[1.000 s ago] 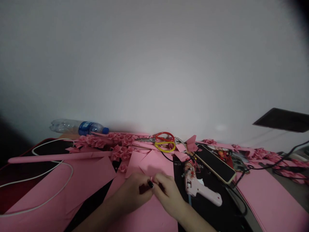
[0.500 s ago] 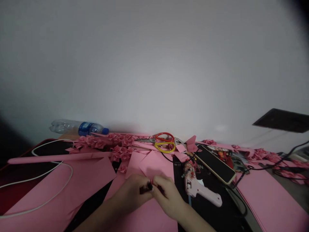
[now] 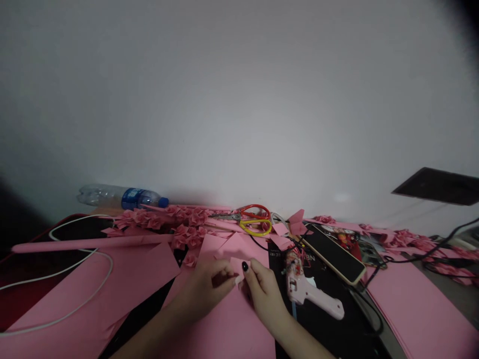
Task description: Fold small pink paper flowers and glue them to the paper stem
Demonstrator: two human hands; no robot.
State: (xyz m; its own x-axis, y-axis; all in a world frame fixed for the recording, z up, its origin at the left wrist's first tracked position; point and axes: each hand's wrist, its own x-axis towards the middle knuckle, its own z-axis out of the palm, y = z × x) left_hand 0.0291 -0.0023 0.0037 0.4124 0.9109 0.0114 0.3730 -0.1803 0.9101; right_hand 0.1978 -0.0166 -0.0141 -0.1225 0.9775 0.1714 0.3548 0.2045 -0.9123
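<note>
Gripped at its lower edge by the curled fingers of the left hand and pressed under the thumb of the right hand, likely for steadiness: one small pink paper slip, thin and flat-faced, above smooth pink sheets. To the right, probably for easy reach: one glue gun, pale plastic, on its side. Farther back, perhaps to spare working room: metal scissors with red and yellow loops, crisp-petalled paper flowers, clear bottle lying flat near the wall.
</note>
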